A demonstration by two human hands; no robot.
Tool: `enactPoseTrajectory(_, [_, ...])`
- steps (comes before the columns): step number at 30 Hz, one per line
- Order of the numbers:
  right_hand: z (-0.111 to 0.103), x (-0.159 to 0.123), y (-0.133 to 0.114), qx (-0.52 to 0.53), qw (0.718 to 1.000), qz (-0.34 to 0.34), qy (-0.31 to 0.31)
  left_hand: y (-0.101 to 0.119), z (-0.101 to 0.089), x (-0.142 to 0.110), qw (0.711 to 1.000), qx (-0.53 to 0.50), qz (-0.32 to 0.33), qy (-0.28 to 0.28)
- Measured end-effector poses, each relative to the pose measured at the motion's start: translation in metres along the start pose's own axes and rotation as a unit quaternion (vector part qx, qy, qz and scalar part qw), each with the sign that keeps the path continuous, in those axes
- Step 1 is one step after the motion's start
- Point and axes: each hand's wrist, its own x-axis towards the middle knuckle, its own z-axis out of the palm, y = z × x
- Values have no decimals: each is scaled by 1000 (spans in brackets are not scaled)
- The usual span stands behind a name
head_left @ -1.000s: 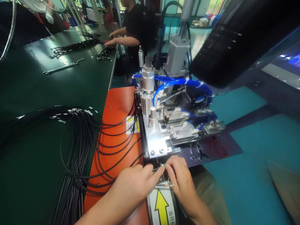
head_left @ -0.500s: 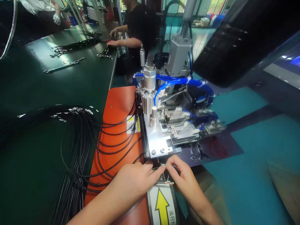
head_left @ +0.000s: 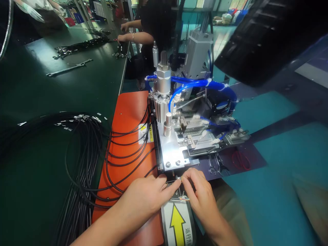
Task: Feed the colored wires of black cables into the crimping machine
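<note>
A thin black cable is pinched in the closed grip of the left hand and the right hand. A metal machine is seen just beyond, with an orange mat to the left.

Cables across workbench and mat, left of pneumatic machine; wrenches right of machine's base.

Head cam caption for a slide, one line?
Left hand and right hand pinch a thin black cable at a blue-tubed pneumatic bench machine.

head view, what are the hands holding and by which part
A thin black cable, near its end: the left hand grips it just behind the tip, and the right hand pinches the tip.
</note>
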Motion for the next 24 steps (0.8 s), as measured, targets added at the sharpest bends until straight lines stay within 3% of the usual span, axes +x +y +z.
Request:
enactPoseTrajectory(6, [4,-3,1,53,997,50,-4,-2,1,0,1000,5,6,15])
enactPoseTrajectory(14, [13,-10,8,108,993,12,38,-2,-1,-2,1000,-11,8,19])
enactPoseTrajectory(24, [9,-6,1,119,985,126,-6,-2,-2,1,1000,1,-2,-1])
